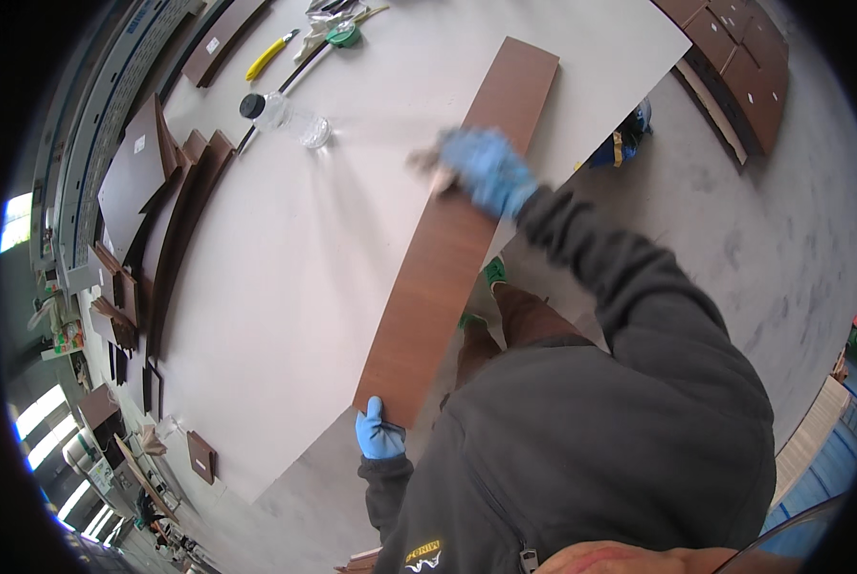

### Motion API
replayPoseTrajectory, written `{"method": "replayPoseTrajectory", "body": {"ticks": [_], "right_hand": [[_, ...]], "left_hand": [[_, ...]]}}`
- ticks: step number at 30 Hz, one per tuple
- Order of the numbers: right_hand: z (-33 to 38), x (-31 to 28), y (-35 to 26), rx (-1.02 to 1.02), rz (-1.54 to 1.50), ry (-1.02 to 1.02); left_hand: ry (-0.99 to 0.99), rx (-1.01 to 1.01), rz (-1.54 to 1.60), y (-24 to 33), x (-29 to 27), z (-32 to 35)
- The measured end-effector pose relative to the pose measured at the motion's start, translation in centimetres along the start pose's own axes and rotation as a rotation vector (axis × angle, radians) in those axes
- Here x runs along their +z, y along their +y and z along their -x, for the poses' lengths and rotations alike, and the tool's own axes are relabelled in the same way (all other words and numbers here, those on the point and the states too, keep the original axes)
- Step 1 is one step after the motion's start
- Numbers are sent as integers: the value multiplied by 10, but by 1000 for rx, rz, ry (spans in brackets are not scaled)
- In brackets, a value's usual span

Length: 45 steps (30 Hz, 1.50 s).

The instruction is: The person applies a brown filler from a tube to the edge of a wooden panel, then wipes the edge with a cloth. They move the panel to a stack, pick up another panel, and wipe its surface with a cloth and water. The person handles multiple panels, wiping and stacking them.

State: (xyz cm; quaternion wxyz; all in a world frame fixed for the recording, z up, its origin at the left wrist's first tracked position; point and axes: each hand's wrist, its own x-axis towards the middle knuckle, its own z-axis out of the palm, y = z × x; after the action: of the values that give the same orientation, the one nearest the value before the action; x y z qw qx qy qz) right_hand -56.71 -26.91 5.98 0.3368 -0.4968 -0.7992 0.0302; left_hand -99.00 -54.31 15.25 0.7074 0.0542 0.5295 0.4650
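A long brown board (430, 273) lies slantwise along the near edge of the white table. My left hand (380, 438), in a blue glove, grips the board's lower-left end, with its thumb on the top face. Farther up the board, my right hand (490, 172), also blue-gloved, is smeared by motion. Its fingers are closed on a crumpled brownish cloth (428, 163) over the board's left edge; blur hides the cloth's details.
The white table (285, 258) carries a clear bottle (294, 122) with a black cap, a yellow-handled cutter (271, 55) and a green tape measure (343, 34). Brown panels (175, 210) are piled along the left side. More brown panels (734, 67) are stacked at the far right.
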Motion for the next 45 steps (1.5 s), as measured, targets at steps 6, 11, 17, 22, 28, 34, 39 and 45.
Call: {"method": "replayPoseTrajectory", "body": {"ticks": [6, 11, 17, 22, 28, 34, 39, 45], "right_hand": [[-53, -63, 186, 713, 194, 163], [-14, -19, 22, -149, -88, -79], [-57, -28, 167, 148, -37, -133], [-87, -55, 201, 497, -62, 58], [-19, -34, 62, 13, 7, -40], [-37, -58, 205, 520, 27, 349], [22, -20, 82, -97, -36, -58], [-33, -56, 182, 344, -70, 72]], "left_hand": [[121, 55, 26, -9, -20, -20], [284, 29, 47, -16, -36, -40], [391, 35, 9, -30, -48, -43], [435, 3, 18, -31, -50, -41], [455, -86, 55, -30, -55, -43], [472, -77, 23, -40, -61, -50], [439, -145, 77, -43, -65, -48], [416, -213, 101, -60, -68, -54]]}}
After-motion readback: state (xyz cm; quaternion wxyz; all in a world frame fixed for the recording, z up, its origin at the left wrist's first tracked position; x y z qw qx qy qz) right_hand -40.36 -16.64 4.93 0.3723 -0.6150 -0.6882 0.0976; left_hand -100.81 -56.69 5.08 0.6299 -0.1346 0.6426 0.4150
